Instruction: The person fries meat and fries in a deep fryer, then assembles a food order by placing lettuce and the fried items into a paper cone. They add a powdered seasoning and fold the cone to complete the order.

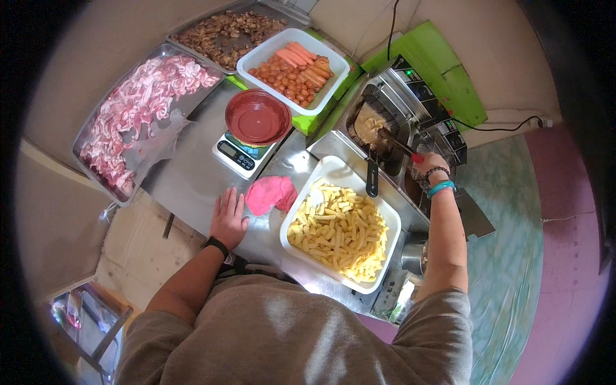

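My right hand (431,168) is closed around a long dark utensil with a red handle (403,145); whether it is tongs or a spatula I cannot tell. Its far end reaches into the fryer basket (352,131), against pale brown frying food (370,124). The basket's black handle (372,178) points toward me. My left hand (229,218) lies flat on the steel table (189,186), fingers stretched and holding nothing. Beside it is a crumpled pink cloth (271,194). Between my arms stands a white tub (287,239) of pale yellow potato fries (340,231).
A brown bowl (258,117) rests on a white kitchen scale (236,158). Behind stand a white tub (249,62) of sausages, a tray of sliced raw meat (144,96) and a tray of browned meat (224,33). The electric fryer (401,90) has a cord (497,128) running right.
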